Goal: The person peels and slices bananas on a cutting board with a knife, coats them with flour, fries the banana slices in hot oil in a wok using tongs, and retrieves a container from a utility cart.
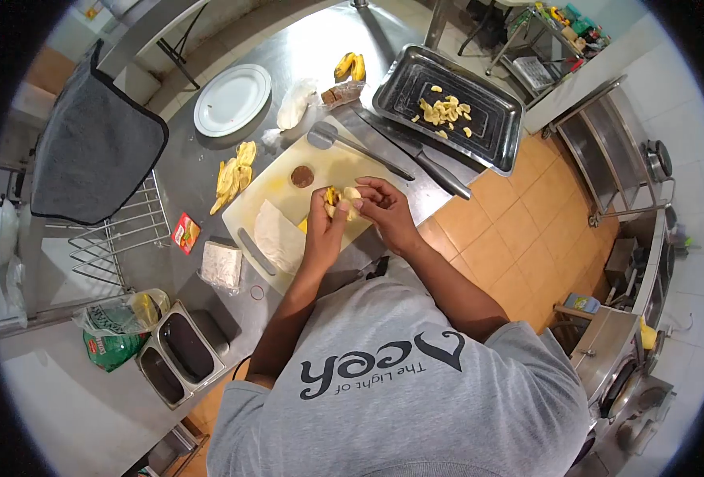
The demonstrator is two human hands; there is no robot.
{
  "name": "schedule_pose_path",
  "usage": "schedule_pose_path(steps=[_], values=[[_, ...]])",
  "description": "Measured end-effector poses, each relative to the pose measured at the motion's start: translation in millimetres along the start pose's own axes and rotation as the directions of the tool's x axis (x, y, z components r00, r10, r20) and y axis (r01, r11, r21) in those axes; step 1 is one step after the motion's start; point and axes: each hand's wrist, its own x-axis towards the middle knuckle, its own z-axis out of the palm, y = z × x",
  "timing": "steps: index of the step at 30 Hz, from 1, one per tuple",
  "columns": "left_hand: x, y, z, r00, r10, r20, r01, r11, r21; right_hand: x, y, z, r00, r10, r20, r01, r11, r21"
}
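A partly peeled banana is held between my two hands, pale flesh showing beside some yellow peel. My left hand wraps its fingers round one side of it. From the right, my right hand pinches the pale part with thumb and fingertips. Both hands are over a cream cutting board. On the board lie a brown disc, a pale folded sheet and a slim dark utensil. A knife with a grey handle rests just beyond the board's right edge.
A dark metal tray holding banana slices stands at the upper right. Banana peels, a white plate, bananas, a red packet and a wrapped block surround the board. Metal containers stand lower left.
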Motion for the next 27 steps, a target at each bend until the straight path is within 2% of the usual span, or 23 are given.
schedule_pose_path(steps=[2, 3, 6, 9, 12, 18, 21, 24, 27], values=[[-4.7, -13.2, 5.0, 0.992, 0.124, 0.009, -0.124, 0.992, 0.002, -6.5, -4.9, 7.3, 0.996, 0.075, -0.056, -0.071, 0.995, 0.072], [-8.6, -9.5, 7.2, 0.998, 0.065, 0.019, -0.063, 0.994, -0.091, -9.3, -6.5, 10.3, 0.99, 0.116, -0.081, -0.107, 0.988, 0.109], [-15.9, -12.7, 14.1, 0.996, 0.085, -0.018, -0.087, 0.988, -0.125, -7.9, 4.1, 5.7, 0.991, 0.1, -0.083, -0.099, 0.995, 0.02], [-18.4, -6.6, 18.6, 0.984, -0.004, -0.181, -0.04, 0.971, -0.236, -14.9, 0.2, 15.6, 0.979, 0.159, -0.129, -0.142, 0.981, 0.131], [-18.5, -9.9, 14.9, 0.963, 0.032, -0.267, -0.096, 0.969, -0.229, -16.2, 7.5, 14.0, 0.965, 0.203, -0.166, -0.19, 0.978, 0.087], [-31.1, -18.9, 9.0, 0.961, -0.062, -0.271, 0.036, 0.994, -0.099, -19.2, 7.6, 19.6, 0.964, 0.233, -0.125, -0.221, 0.969, 0.108], [-31.6, -20.4, 5.0, 0.949, -0.04, -0.312, 0.059, 0.997, 0.051, -16.9, 14.2, 19.1, 0.976, 0.193, -0.104, -0.179, 0.976, 0.126], [-30.5, -2.1, 2.1, 0.913, 0.321, -0.254, -0.184, 0.877, 0.444, -13.1, 21.5, 13.2, 0.977, 0.201, -0.067, -0.197, 0.978, 0.063], [-30.4, 1.2, -3.0, 0.902, 0.386, -0.195, -0.179, 0.744, 0.644, -14.2, 20.5, 23.8, 0.994, 0.1, -0.037, -0.1, 0.995, -0.003]])
